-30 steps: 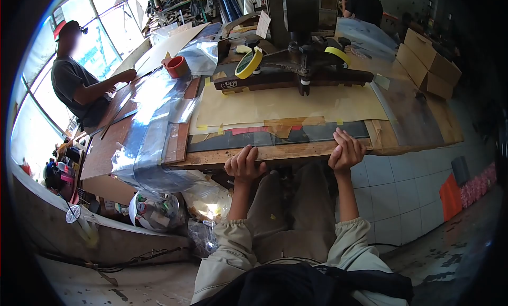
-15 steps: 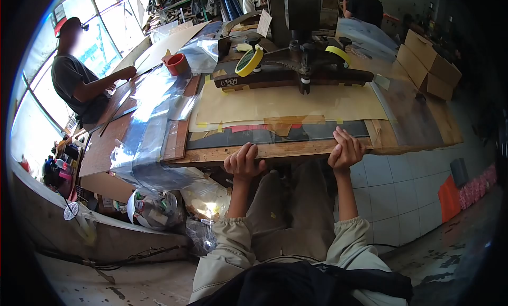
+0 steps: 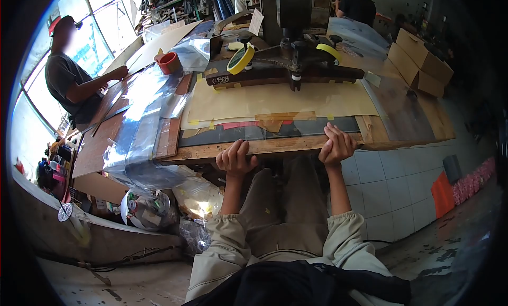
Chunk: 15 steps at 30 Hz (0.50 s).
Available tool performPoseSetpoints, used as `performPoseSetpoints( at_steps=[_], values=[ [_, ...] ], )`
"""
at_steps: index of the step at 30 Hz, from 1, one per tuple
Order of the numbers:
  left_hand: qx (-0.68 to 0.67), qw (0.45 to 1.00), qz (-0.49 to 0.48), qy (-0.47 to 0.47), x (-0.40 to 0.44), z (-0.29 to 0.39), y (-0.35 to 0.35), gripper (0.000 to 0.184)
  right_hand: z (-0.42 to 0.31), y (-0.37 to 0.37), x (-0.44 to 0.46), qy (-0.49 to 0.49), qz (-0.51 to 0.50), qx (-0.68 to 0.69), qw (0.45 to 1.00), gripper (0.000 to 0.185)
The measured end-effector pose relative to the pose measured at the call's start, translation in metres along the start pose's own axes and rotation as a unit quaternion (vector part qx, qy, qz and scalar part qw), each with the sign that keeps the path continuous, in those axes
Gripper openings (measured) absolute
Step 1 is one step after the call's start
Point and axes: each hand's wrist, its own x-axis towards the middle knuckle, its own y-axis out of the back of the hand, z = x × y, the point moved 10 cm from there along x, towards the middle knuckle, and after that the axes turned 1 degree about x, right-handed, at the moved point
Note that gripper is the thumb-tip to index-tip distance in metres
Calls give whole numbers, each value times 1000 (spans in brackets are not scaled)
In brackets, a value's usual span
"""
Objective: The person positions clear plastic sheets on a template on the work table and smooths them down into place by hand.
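At the front wooden edge (image 3: 280, 146) of the worktable, my left hand (image 3: 236, 158) is closed, fingers curled over and thumb tucked to the side. My right hand (image 3: 337, 145) is likewise closed farther right along that edge. What the fingers pinch is hidden; a faint clear sheen lies between them. Just beyond is a dark strip (image 3: 312, 126) with red and brown tape pieces (image 3: 272, 124). Behind it a cream sheet (image 3: 296, 102) lies flat, dotted with yellow tape. Over its far side stands the press's dark bar (image 3: 222, 80), carrying two yellow tape rolls (image 3: 241, 60).
Clear plastic film (image 3: 138, 131) drapes over the table's left side, near a red tape roll (image 3: 169, 63). A co-worker (image 3: 71, 78) stands at left; two other people are at the back. An open cardboard box (image 3: 418, 62) sits at right. A bin (image 3: 145, 209) stands below left.
The whole view has shifted slightly, so the table and press appear a little farther left and higher. My hands keep their closed pose at the front edge.
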Motion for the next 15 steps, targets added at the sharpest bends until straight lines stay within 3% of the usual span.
performPoseSetpoints(
  at_steps=[15],
  values=[
    [3,1000,-25,-9,-3,-1,-4,45,0,-2,1,-9,-11,-15,1000,32]
  ],
)
